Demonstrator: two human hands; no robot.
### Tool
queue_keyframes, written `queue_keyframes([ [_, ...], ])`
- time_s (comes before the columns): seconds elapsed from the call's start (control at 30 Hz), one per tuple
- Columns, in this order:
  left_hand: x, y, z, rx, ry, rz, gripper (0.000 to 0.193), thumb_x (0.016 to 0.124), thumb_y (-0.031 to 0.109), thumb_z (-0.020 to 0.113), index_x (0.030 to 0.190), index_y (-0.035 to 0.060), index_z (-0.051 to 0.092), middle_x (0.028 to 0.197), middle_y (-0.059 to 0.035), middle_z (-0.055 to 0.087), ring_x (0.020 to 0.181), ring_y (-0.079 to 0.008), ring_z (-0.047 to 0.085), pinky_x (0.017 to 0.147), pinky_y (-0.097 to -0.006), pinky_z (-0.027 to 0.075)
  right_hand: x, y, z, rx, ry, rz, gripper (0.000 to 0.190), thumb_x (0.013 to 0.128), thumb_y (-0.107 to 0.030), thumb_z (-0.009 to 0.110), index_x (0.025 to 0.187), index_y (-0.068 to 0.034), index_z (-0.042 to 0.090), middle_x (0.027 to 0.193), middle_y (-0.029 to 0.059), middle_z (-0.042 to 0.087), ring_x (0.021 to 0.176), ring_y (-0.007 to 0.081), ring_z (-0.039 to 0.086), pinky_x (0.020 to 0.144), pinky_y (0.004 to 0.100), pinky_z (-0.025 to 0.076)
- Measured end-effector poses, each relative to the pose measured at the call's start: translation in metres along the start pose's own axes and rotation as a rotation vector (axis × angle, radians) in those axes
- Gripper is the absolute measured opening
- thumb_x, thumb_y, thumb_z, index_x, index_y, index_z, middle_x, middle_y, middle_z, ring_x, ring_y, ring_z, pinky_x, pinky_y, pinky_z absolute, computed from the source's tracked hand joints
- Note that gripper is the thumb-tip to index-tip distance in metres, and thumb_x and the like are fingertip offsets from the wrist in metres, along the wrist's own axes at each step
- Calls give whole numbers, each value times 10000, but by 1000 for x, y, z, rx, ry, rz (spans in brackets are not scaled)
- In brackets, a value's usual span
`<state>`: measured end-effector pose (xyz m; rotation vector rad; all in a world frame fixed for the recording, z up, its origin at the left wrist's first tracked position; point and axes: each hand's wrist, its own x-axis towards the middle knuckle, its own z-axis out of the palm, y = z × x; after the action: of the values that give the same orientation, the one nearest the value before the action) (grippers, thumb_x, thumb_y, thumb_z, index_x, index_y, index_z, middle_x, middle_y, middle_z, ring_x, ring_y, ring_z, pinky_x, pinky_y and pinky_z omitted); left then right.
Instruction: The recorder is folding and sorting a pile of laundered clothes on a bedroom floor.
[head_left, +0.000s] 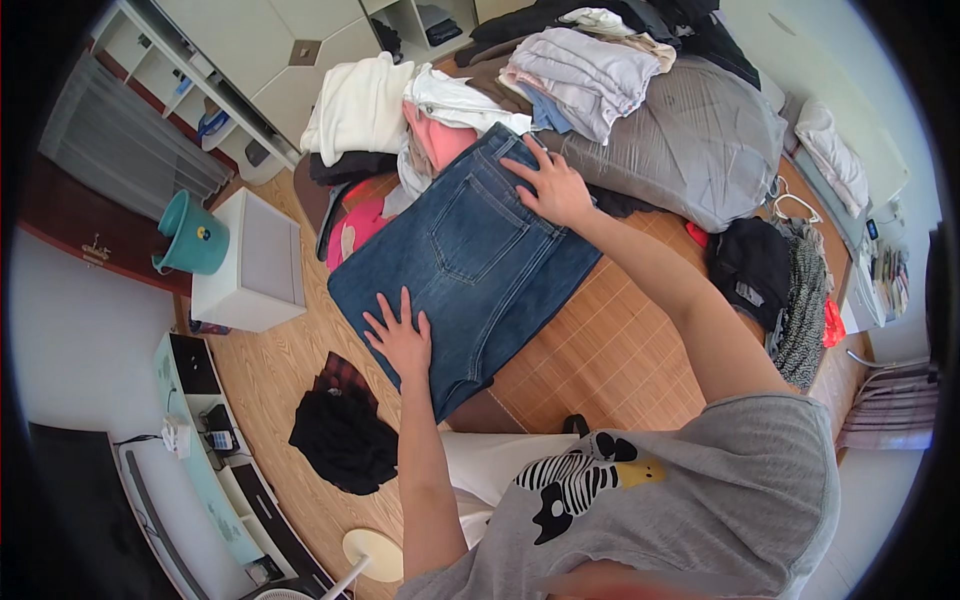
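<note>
A pair of blue denim jeans (472, 247), folded lengthwise with a back pocket facing up, lies spread on the bamboo mat (622, 330) of a bed. My left hand (401, 341) rests on the jeans near their lower left edge, fingers apart. Near the waistband, my right hand (555, 187) presses on the denim with its fingers spread. Neither hand grips the cloth. Just beyond the waistband lie a white garment (457, 94) and a pink one (435, 135).
Behind are a folded white garment (360, 112), a light-coloured folded stack (577, 75) and a large grey plastic-wrapped bundle (682, 142). Dark clothes (750, 270) lie at right. A black garment (341, 435) is on the floor. A teal bucket (195, 236) stands on a white cabinet (247, 262).
</note>
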<state>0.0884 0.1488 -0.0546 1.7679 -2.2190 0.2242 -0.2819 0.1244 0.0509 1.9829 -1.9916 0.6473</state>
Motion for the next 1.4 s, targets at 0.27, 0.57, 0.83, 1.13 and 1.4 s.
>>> queue_keyframes([
  [0.27, 0, -6, 2, -45, 5, -16, 593, 913, 408, 539, 1482, 339, 387, 1589, -107, 249, 1413, -500, 214, 1103, -666, 179, 3, -5, 5, -38, -55, -23, 527, 889, -330, 593, 1394, -405, 464, 1541, 124, 296, 1154, 423, 537, 885, 493, 544],
  [0.57, 4, -11, -2, -158, -7, -39, 627, 874, 373, 590, 1472, 322, 408, 1597, -123, 217, 1415, -518, 193, 1098, -661, 197, 7, -18, -5, -110, -100, -27, 568, 885, -240, 579, 1414, -397, 442, 1543, 119, 290, 1158, 390, 543, 936, 469, 522],
  [0.83, 5, -17, -4, -214, -35, -45, 650, 868, 362, 595, 1483, 309, 391, 1607, -134, 183, 1417, -528, 176, 1093, -665, 201, 9, -27, -7, -122, -131, -17, 573, 888, -213, 568, 1421, -377, 437, 1548, 111, 275, 1187, 380, 528, 960, 460, 511],
  [1.13, 6, -16, -2, -210, -42, -40, 659, 865, 353, 606, 1485, 307, 387, 1603, -142, 190, 1416, -532, 176, 1091, -665, 201, 8, -24, -4, -108, -105, -23, 558, 892, -197, 551, 1409, -382, 455, 1548, 96, 282, 1201, 368, 523, 971, 458, 504],
  [1.4, 4, -20, 0, -240, -45, -38, 636, 873, 355, 587, 1479, 300, 402, 1598, -127, 212, 1415, -517, 194, 1091, -670, 203, 10, -23, 2, -125, -98, -36, 561, 900, -178, 530, 1415, -387, 449, 1542, 95, 300, 1259, 360, 493, 975, 457, 501],
])
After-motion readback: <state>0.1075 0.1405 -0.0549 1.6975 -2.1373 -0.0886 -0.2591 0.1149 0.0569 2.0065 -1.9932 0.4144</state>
